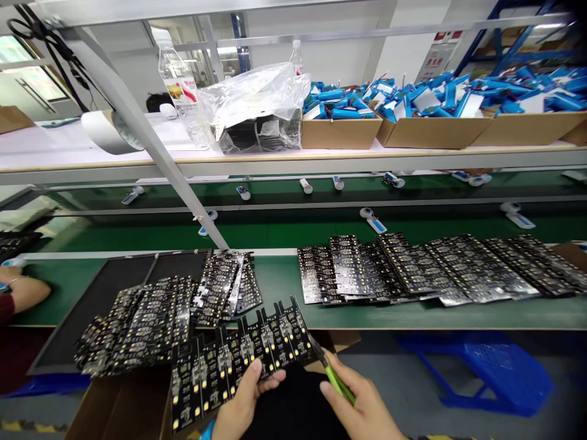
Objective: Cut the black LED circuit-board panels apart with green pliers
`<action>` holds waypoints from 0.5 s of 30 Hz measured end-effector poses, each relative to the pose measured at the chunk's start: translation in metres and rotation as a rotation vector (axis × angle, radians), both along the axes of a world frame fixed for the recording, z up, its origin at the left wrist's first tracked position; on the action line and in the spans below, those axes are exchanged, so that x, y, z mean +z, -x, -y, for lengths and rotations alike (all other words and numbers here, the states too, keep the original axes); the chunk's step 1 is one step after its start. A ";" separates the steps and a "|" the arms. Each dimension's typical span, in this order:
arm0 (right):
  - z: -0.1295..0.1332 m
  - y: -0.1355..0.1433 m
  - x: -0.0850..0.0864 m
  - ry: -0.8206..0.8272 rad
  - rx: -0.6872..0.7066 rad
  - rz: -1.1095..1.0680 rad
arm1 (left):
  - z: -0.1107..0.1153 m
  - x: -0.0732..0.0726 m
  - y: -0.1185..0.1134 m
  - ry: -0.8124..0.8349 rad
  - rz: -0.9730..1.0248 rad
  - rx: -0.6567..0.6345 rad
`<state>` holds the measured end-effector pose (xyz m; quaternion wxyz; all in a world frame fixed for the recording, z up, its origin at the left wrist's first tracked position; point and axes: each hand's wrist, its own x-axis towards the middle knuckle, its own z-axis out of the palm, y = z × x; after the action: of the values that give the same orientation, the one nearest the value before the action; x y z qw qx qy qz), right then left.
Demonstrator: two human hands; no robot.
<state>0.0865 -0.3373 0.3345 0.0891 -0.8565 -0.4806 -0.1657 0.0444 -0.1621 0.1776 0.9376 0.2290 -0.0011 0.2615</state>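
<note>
My left hand [245, 397] is closed on the lower edge of a black circuit board panel [241, 360], thumb on its face. The panel is held tilted in front of the bench and carries rows of yellowish-white LEDs, with notches along its upper edge. In my right hand [360, 397] is a pair of green-handled cutters [337, 380]. Their dark jaws meet the panel's right end; whether the blades are closed I cannot tell. Left of the held panel, a heap of similar panels [147, 324] lies on a black tray [59, 342].
Overlapping circuit panels [440, 269] line the green bench [284, 293] at right. Small white devices [376, 223] lie on the green surface behind. Boxes of blue battery packs [431, 131] stand on the shelf. A slanted metal post [156, 146] crosses the left; a blue stool [495, 373] stands below.
</note>
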 end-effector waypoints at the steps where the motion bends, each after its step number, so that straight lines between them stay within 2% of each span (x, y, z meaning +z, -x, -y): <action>1: 0.001 -0.001 -0.003 0.016 -0.061 0.139 | 0.000 0.000 -0.001 -0.016 -0.013 0.003; 3: 0.004 -0.005 -0.011 0.041 -0.184 0.433 | 0.001 0.000 -0.003 -0.048 -0.037 0.012; 5: 0.006 -0.008 -0.015 0.031 -0.208 0.530 | 0.001 -0.001 -0.004 -0.052 -0.043 0.021; 7: 0.005 -0.010 -0.013 0.002 -0.116 0.376 | 0.001 -0.003 -0.005 -0.030 -0.019 0.012; 9: 0.004 -0.009 -0.007 -0.023 -0.011 0.120 | 0.001 -0.005 -0.007 0.011 0.018 0.026; 11: 0.003 -0.008 -0.004 -0.023 0.042 -0.041 | 0.001 -0.005 -0.009 0.040 0.038 0.058; 13: 0.002 -0.007 -0.006 0.003 -0.037 0.054 | 0.002 -0.004 -0.012 0.038 0.035 0.082; 15: 0.002 -0.009 -0.011 0.056 -0.202 0.290 | 0.002 -0.006 -0.016 0.022 0.033 0.113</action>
<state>0.0958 -0.3394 0.3231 -0.0221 -0.8697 -0.4044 -0.2821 0.0601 -0.1639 0.1721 0.9237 0.2138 -0.0009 0.3180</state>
